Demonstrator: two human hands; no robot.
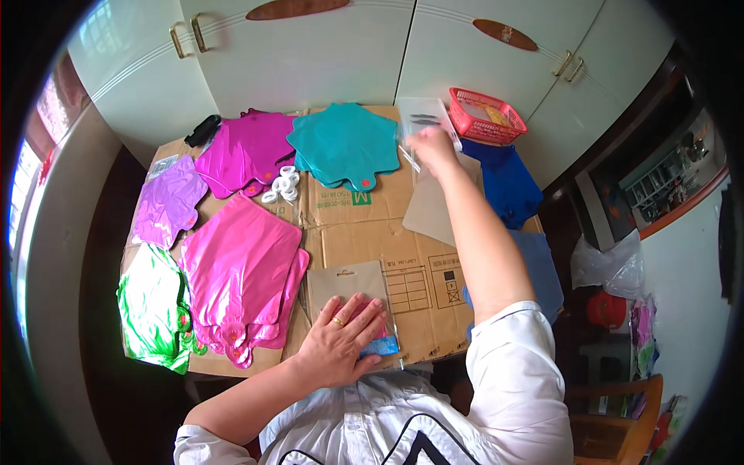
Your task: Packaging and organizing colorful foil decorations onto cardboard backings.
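At the near left corner of the cardboard (333,225) there lie shiny green foil pieces (151,302). Behind them, along the left edge, is a light purple foil piece (164,201). To the right of both lies a large pink foil pile (240,263); behind it, toward the far edge, is a magenta pile (244,151). Next come some white rings (284,186) in a small heap, and beside them a teal pile (345,143).

At the near edge, about the middle, is a flat packet (349,280) with a beige card. The left hand (342,341) rests on it, palm down, fingers extended and a little apart, grasping nothing.

The right hand (434,147) is at the far edge, over a pale tray (425,111). Its fingers are bent and blurred; I cannot tell whether they hold something. Below the wrist lie beige cards (430,203). Further right are a red basket (486,116) and dark blue foil (511,190).
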